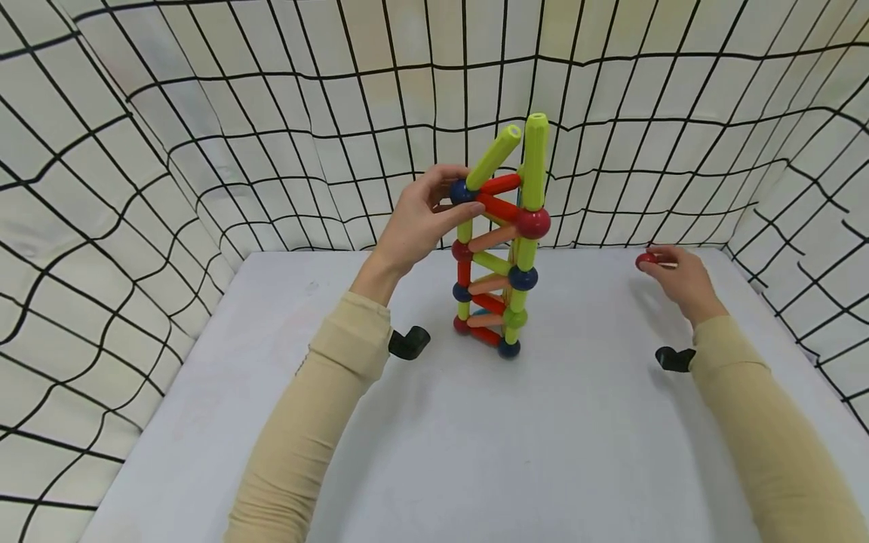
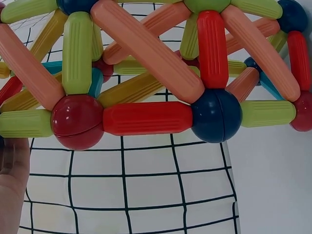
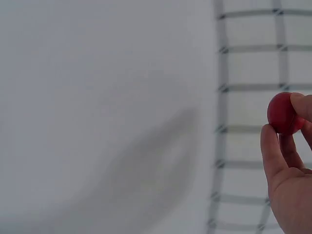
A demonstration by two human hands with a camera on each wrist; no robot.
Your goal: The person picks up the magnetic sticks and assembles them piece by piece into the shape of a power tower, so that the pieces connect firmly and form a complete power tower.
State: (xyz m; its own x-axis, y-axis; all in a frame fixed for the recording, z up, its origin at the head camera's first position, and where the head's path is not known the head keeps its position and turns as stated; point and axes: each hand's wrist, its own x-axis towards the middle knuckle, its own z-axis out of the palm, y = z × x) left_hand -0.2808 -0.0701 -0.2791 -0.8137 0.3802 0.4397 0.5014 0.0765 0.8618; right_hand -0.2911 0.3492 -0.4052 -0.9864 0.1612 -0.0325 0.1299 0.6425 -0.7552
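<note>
A tall tower of coloured rods and balls (image 1: 519, 256) stands upright on the white table. My left hand (image 1: 421, 219) pinches the dark blue ball (image 1: 463, 191) at its upper left corner, thumb in front and fingers behind. From that ball a lime green rod (image 1: 494, 157) leans up to the right; beside it another lime rod (image 1: 535, 158) rises straight from a red ball (image 1: 533, 223). Off to the right, clear of the tower, my right hand (image 1: 682, 283) holds a loose red ball (image 3: 282, 113) between thumb and fingertips, above the table's far right part.
A white wall with a black grid (image 1: 326, 151) closes in the back and both sides. The white table (image 1: 475, 452) reaches toward me from the tower. Black wrist-camera mounts (image 1: 409, 343) stick out beside both sleeves.
</note>
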